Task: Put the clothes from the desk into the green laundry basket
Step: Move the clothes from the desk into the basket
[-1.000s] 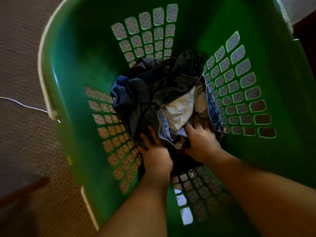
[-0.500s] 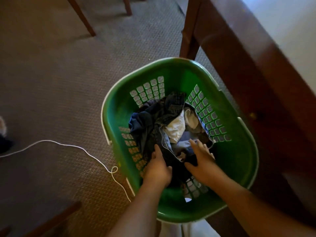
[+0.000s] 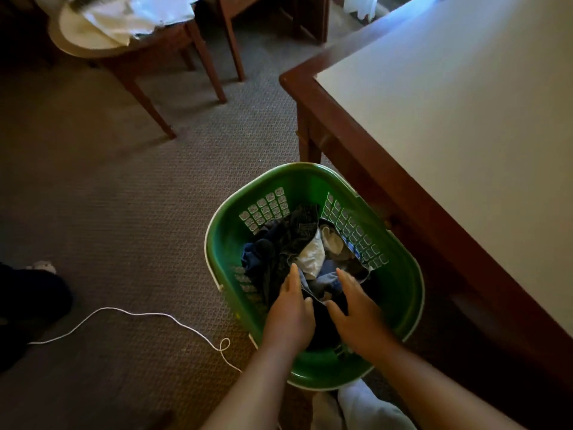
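Observation:
The green laundry basket (image 3: 400,293) stands on the carpet beside the desk (image 3: 465,125), whose pale top with a dark wood rim fills the right. Inside lies a heap of clothes (image 3: 297,243): dark denim, navy fabric and a white piece in the middle. My left hand (image 3: 290,311) and my right hand (image 3: 356,308) hover over the near part of the heap, fingers spread, holding nothing. No clothes show on the visible part of the desk top.
A white cord (image 3: 139,315) snakes over the carpet left of the basket. A wooden chair (image 3: 130,41) with pale cloth on its seat stands at the top left. A dark shape (image 3: 28,299) lies at the left edge. My socked foot (image 3: 366,408) is below the basket.
The view has pulled up and away from the basket, bringing the desk and chair into sight. Both hands have lifted off the clothes and opened.

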A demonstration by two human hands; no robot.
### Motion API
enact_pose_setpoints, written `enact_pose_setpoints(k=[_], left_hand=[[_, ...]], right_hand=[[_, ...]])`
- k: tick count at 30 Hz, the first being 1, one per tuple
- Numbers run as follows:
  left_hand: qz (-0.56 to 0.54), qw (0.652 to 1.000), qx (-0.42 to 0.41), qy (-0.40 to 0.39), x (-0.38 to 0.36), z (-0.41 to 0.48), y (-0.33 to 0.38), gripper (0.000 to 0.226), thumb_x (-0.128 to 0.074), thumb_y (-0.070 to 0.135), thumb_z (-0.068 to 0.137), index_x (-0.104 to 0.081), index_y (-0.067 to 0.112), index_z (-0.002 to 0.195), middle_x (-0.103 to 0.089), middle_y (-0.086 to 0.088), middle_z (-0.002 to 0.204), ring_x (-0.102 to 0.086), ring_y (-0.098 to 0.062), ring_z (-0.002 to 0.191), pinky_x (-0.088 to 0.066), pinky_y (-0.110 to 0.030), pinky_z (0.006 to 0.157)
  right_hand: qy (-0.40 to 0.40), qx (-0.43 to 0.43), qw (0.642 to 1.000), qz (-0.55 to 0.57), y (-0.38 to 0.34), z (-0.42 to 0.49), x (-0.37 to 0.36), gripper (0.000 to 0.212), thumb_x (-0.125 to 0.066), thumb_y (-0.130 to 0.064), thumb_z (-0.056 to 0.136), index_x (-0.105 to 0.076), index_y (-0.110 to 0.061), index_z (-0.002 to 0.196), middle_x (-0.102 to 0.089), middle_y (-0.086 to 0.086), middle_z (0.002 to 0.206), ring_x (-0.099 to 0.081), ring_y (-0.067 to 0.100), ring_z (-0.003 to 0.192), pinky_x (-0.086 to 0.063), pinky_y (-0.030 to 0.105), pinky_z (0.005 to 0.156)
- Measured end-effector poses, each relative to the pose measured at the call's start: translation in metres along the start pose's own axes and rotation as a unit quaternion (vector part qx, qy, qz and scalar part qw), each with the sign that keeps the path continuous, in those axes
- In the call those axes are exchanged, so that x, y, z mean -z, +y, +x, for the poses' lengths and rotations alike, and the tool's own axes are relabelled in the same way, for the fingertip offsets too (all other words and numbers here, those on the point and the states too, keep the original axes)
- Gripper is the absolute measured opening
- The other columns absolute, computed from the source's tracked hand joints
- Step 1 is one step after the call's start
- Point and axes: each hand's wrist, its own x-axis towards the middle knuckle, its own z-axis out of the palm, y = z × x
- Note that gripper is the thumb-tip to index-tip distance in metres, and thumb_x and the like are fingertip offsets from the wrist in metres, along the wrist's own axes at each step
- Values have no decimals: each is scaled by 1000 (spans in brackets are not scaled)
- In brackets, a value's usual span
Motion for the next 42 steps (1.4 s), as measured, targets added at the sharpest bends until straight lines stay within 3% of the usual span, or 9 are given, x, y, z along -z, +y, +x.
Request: enact_pose_setpoints(k=[5,13,19,25,27,29,33,38,42], left_hand=[[30,999,-37,-25,22,0,12,78,-47,19,107,5,29,165,-6,3,173,-21,-20,157,-29,-31,119],[159,982,-90,-54,50,29,29,79,-46,20,108,8,30,164,0,1,174,-3,-19,160,-26,-45,126],[235,952,-152,-122,62,74,29,86,-54,18,101,3,30,165,-3,-2,173,-13,-23,159,-29,-47,123],[351,876,-276,-184,82,136,21,93,-62,26,97,1,23,165,-5,-9,172,-14,-30,157,-32,-46,120],[383,846,-316,-193,86,156,20,99,-66,23,93,3,24,165,-2,-9,173,-9,-33,158,-34,-50,119],[428,810,-350,-197,85,177,19,108,-70,26,90,8,24,164,5,-9,173,-1,-35,158,-33,-55,119],[516,746,-364,-212,56,220,11,140,-84,58,72,21,29,160,26,-8,169,20,-39,155,-10,-59,126],[624,665,-329,-246,11,264,-31,160,-82,81,50,32,38,154,37,-14,163,31,-57,144,12,-72,117],[626,662,-351,-217,-10,288,-70,163,-81,85,45,31,38,155,30,-25,164,16,-69,143,1,-78,115]], right_hand=[[-3,-17,999,46,-12,-7,5,68,-54,-29,101,-18,-30,159,-18,-9,166,-13,13,154,-23,41,124],[19,-34,997,68,-17,7,18,69,-53,-26,101,-17,-31,159,-16,-9,166,-8,16,155,-20,44,124],[82,-108,988,70,-11,26,14,72,-56,-32,99,-17,-29,160,-16,-5,167,-13,17,154,-19,41,124],[136,-201,969,41,-9,37,-19,84,-59,-49,96,-13,-22,161,-23,1,166,-25,22,151,-27,34,116],[132,-222,966,29,-6,44,-38,99,-60,-61,89,-4,-24,161,-14,1,168,-13,25,154,-23,42,120],[109,-242,964,-6,-1,52,-57,114,-58,-74,82,10,-26,160,9,0,169,8,27,155,-11,50,124],[86,-257,959,-84,18,71,-81,136,-64,-82,69,22,-24,157,30,3,164,26,31,151,4,57,123],[47,-209,963,-166,50,98,-116,159,-68,-91,47,30,-25,153,38,8,160,33,45,145,2,71,117],[53,-240,959,-141,71,107,-148,169,-84,-79,42,34,-28,150,42,11,158,30,47,146,-12,69,117]])
